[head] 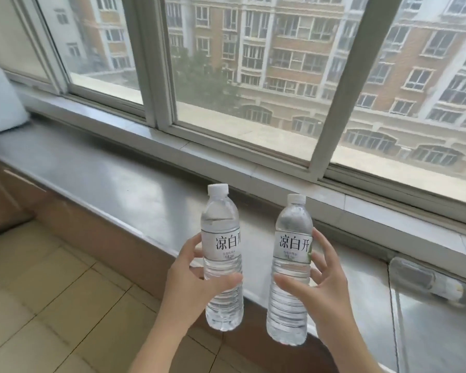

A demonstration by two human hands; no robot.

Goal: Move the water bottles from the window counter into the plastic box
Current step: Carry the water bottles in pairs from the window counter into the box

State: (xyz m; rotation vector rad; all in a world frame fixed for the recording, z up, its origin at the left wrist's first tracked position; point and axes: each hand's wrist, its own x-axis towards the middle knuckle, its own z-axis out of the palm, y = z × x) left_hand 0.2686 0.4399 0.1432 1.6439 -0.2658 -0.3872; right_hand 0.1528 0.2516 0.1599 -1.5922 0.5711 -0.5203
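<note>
**A:** What am I looking at on my feed?

**B:** Two bottles, one per hand, both upright and lifted clear of the counter [113,179]. My left hand [197,286] is wrapped round the left bottle [222,265] just below its label, thumb across the front. My right hand [323,289] is closed on the right bottle [291,273] with the thumb in front and the fingers [324,249] fanned along its far side.

**A:** Why hold them so low?

**B:** My guess is balance: they look full, so a grip near the middle keeps them from tipping. Caps up also means no drips if a seal is loose.

**A:** Where's the box?

**B:** Not in view. I only see the counter, the window [253,63] behind it and tiled floor [51,305] to the left. I'd have to turn to find it.

**A:** Anything left on the counter?

**B:** Far right, something clear lies on its side [425,281]. It's blurred, probably another bottle, so I'd expect a return trip. A pale bundle [0,100] sits at the far left end; I can't tell what it is.

**A:** Risks?

**B:** The right grip looks looser, with spread fingers, so I'd tighten it before moving.
</note>
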